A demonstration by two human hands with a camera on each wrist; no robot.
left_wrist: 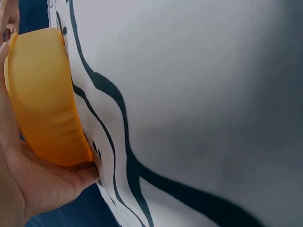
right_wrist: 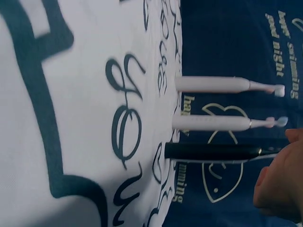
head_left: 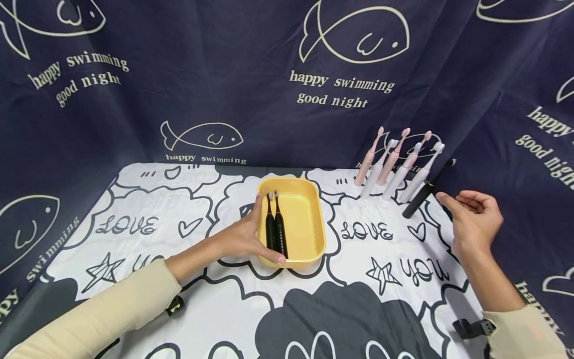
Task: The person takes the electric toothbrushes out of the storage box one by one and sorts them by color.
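My left hand (head_left: 244, 237) holds a yellow plastic bin (head_left: 309, 224) at its left side, the thumb along the front rim and the fingers toward the back. Two black electric toothbrushes (head_left: 280, 229) lie side by side within the bin, heads toward the back. At the right, my right hand (head_left: 477, 222) is beside a standing black electric toothbrush (head_left: 418, 200), thumb tip close to its neck and the other fingers loosely bent. From the right wrist, that hand (right_wrist: 286, 182) overlaps the head end of the black toothbrush (right_wrist: 213, 151).
Several pink electric toothbrushes (head_left: 365, 167) and white ones (head_left: 374, 174) stand upright in a cluster left of the black one. A dark blue curtain (head_left: 251, 75) with fish drawings hangs behind. The white patterned cloth (head_left: 175, 199) covers the table.
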